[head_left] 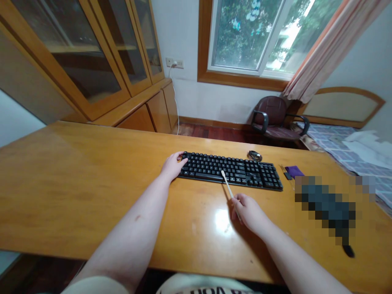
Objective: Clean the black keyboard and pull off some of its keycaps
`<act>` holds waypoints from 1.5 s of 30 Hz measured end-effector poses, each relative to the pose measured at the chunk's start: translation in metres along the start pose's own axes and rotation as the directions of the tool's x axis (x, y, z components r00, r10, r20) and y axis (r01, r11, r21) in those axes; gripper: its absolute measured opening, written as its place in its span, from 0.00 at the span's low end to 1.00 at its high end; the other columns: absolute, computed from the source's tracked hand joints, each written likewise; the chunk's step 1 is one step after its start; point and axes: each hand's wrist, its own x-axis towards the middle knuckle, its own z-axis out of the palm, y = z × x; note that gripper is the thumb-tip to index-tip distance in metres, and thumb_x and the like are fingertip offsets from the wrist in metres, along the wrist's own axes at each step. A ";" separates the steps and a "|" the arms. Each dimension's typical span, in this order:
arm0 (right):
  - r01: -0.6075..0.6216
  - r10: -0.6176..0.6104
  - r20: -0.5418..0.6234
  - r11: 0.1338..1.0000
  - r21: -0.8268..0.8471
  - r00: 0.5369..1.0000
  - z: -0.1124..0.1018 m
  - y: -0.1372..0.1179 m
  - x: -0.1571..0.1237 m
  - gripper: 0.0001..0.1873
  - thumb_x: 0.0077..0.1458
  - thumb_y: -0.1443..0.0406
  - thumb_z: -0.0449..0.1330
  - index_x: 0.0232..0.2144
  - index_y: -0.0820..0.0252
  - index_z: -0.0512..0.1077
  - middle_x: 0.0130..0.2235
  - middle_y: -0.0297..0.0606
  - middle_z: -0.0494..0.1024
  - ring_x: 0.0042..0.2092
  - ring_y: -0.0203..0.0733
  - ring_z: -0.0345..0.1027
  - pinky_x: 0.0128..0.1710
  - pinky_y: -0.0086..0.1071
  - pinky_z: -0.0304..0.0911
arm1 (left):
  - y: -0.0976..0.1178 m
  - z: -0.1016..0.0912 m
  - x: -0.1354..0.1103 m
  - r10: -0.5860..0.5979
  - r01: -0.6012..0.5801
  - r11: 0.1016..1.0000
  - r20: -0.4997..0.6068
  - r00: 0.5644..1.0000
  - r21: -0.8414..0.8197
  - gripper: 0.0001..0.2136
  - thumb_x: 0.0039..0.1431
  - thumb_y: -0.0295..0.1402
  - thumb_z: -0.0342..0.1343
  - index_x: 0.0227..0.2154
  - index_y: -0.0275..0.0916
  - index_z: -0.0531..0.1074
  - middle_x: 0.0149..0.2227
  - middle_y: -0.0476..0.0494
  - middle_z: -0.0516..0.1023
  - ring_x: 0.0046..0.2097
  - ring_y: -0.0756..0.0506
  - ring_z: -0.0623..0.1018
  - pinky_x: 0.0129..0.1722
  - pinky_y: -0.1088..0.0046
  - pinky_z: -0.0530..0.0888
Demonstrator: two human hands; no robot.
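While the black keyboard (235,168) lay lengthwise on the desk (101,183), my right grip (247,210) pinched a slim white brush (228,187), its head over the lower row of keys, though I couldn't tell whether it touched them. My left grip (173,166) rested at the keyboard's left end, and whether it clasped that end or only lay against it I couldn't tell. Just behind the keyboard sat a coiled black cable (255,155), with a purple cloth (294,172) off its right end.

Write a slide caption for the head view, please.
Left hand on the left end of a black keyboard, right hand pointing a slim white brush-like tool at it.
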 end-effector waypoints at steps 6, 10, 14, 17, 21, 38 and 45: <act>-0.164 0.049 0.379 0.946 0.279 0.924 0.010 -0.002 -0.018 0.12 0.53 0.59 0.45 0.24 0.60 0.61 0.16 0.35 0.73 0.11 0.29 0.50 0.11 0.25 0.41 | 0.001 0.000 -0.001 -0.007 0.007 1.000 -0.003 1.000 0.002 0.20 0.52 0.39 0.55 0.48 0.39 0.68 0.47 0.41 0.74 0.46 0.44 0.74 0.48 0.67 0.69; -0.130 -0.020 0.339 0.901 0.414 0.941 0.009 -0.007 -0.030 0.15 0.51 0.53 0.49 0.27 0.59 0.61 0.14 0.30 0.69 0.11 0.29 0.50 0.11 0.24 0.39 | 0.001 0.000 -0.001 -0.003 0.003 1.000 -0.002 1.000 -0.007 0.20 0.52 0.39 0.54 0.48 0.40 0.68 0.47 0.41 0.74 0.46 0.44 0.74 0.48 0.67 0.69; -0.093 0.002 0.169 0.843 0.530 0.986 0.006 -0.007 -0.026 0.20 0.47 0.49 0.52 0.29 0.59 0.61 0.16 0.29 0.70 0.11 0.28 0.51 0.10 0.23 0.40 | -0.001 0.001 0.000 0.003 -0.003 1.000 0.003 1.000 -0.004 0.20 0.52 0.39 0.54 0.48 0.40 0.68 0.47 0.41 0.73 0.46 0.44 0.74 0.48 0.66 0.69; -0.169 -0.006 0.296 0.809 0.563 0.955 0.009 -0.001 -0.029 0.22 0.46 0.47 0.53 0.28 0.60 0.61 0.18 0.33 0.72 0.11 0.27 0.52 0.10 0.23 0.41 | -0.001 0.001 0.001 0.001 -0.001 1.000 0.007 1.000 -0.007 0.20 0.52 0.39 0.54 0.48 0.40 0.68 0.47 0.41 0.73 0.46 0.44 0.74 0.49 0.66 0.69; -0.213 0.001 0.359 0.807 0.551 0.933 0.004 0.006 -0.036 0.22 0.47 0.46 0.54 0.28 0.60 0.60 0.18 0.33 0.72 0.12 0.29 0.56 0.10 0.23 0.46 | -0.001 0.001 0.001 -0.008 0.008 1.000 0.002 1.000 -0.001 0.20 0.52 0.39 0.54 0.48 0.40 0.68 0.47 0.41 0.74 0.46 0.44 0.74 0.48 0.66 0.69; -0.124 0.023 0.171 0.786 0.605 0.985 -0.031 0.027 -0.027 0.18 0.48 0.51 0.55 0.25 0.61 0.63 0.16 0.33 0.71 0.11 0.29 0.53 0.09 0.24 0.42 | 0.002 -0.001 0.000 0.003 -0.003 1.000 0.006 1.000 -0.005 0.20 0.53 0.39 0.54 0.48 0.39 0.68 0.47 0.41 0.74 0.46 0.44 0.74 0.48 0.66 0.69; -0.167 0.008 0.253 0.772 0.614 0.967 -0.040 0.042 -0.032 0.17 0.50 0.53 0.53 0.26 0.63 0.64 0.16 0.36 0.72 0.11 0.30 0.53 0.09 0.24 0.41 | 0.004 -0.002 -0.001 -0.002 0.002 1.000 0.014 1.000 -0.019 0.19 0.52 0.38 0.54 0.48 0.39 0.68 0.47 0.41 0.74 0.46 0.44 0.74 0.48 0.66 0.70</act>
